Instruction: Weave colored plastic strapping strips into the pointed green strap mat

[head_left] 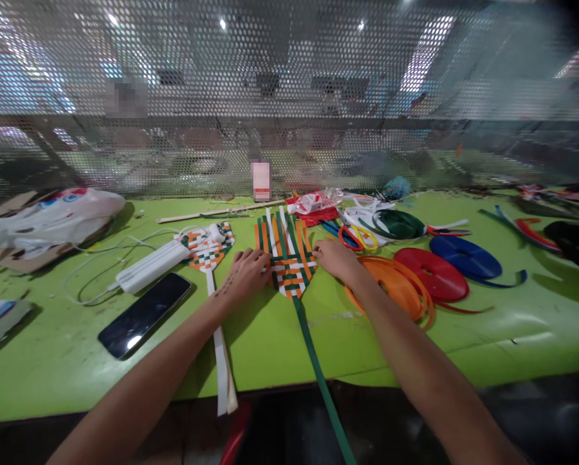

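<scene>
A half-woven fan of orange, green and white plastic strips (289, 274) lies on the green tabletop, loose strip ends pointing away from me. One long green strip (318, 368) runs from its tip over the near edge. My left hand (248, 271) is closed at the fan's left edge, fingers bent over the strips. At the opposite edge, my right hand (335, 257) pinches the strip ends between thumb and fingers. Left of my left hand lies a finished-looking woven fan (210, 255) with a white handle strip (220, 368).
A phone (146, 314) and a white power bank (152, 266) with cable lie left. Orange (390, 284), red (432, 274) and blue (466, 257) strip coils sit right. Scissors (365, 239) and a green coil (399, 224) are behind. A perforated metal screen (289, 97) bounds the back.
</scene>
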`<move>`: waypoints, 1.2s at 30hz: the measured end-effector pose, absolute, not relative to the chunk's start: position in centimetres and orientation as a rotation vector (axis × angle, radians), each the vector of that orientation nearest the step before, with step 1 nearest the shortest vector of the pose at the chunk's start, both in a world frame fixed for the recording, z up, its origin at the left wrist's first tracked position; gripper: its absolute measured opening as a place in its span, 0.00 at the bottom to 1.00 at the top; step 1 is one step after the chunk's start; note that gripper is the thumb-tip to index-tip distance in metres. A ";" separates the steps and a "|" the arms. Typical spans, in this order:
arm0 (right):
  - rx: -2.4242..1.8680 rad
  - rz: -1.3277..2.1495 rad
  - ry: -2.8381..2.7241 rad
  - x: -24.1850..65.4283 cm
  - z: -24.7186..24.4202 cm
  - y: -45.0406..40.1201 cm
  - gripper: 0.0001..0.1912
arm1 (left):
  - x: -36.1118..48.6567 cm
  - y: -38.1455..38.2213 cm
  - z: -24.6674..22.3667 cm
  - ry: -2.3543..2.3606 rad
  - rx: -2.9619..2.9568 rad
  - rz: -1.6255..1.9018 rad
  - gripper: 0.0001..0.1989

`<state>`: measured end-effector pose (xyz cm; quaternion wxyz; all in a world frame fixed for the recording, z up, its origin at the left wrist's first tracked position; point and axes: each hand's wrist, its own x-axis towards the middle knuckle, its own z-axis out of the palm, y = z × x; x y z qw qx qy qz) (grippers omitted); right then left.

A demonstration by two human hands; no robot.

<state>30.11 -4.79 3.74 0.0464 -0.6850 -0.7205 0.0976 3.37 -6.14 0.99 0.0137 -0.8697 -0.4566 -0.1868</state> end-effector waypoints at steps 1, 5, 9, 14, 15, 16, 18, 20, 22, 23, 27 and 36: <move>-2.088 0.295 -2.202 30.1 3.7 -4.8 0.14 | 3.4 -6.2 1.0 -1.422 -2.709 -0.581 0.11; -2.065 0.266 -2.221 30.1 3.7 -4.8 0.14 | 3.3 -6.2 1.2 -1.434 -2.698 -0.543 0.19; -2.081 0.272 -2.196 30.1 3.6 -4.8 0.15 | 3.0 -6.1 1.3 -1.443 -2.709 -0.491 0.30; -2.067 0.252 -2.229 30.2 3.4 -4.7 0.14 | 2.9 -6.1 1.3 -1.432 -2.724 -0.488 0.32; -2.073 0.259 -2.231 30.2 3.4 -4.6 0.14 | 2.9 -6.1 1.3 -1.435 -2.726 -0.487 0.32; -2.080 0.264 -2.229 30.2 3.4 -4.6 0.14 | 2.9 -6.2 1.3 -1.440 -2.729 -0.486 0.32; -2.079 0.262 -2.224 30.2 3.4 -4.6 0.14 | 3.0 -6.2 1.3 -1.447 -2.736 -0.479 0.33; -2.075 0.268 -2.224 30.2 3.5 -4.6 0.14 | 3.0 -6.2 1.3 -1.459 -2.741 -0.471 0.34; -2.073 0.277 -2.222 30.2 3.5 -4.6 0.14 | 3.1 -6.2 1.3 -1.467 -2.742 -0.464 0.34; -2.071 0.279 -2.221 30.2 3.4 -4.6 0.14 | 3.1 -6.2 1.2 -1.466 -2.741 -0.463 0.34; -2.056 0.256 -2.229 30.2 3.4 -4.6 0.15 | 3.1 -6.1 1.0 -1.439 -2.723 -0.473 0.33; -2.075 0.268 -2.221 29.9 3.6 -4.9 0.15 | 3.1 -6.2 0.9 -1.428 -2.728 -0.486 0.33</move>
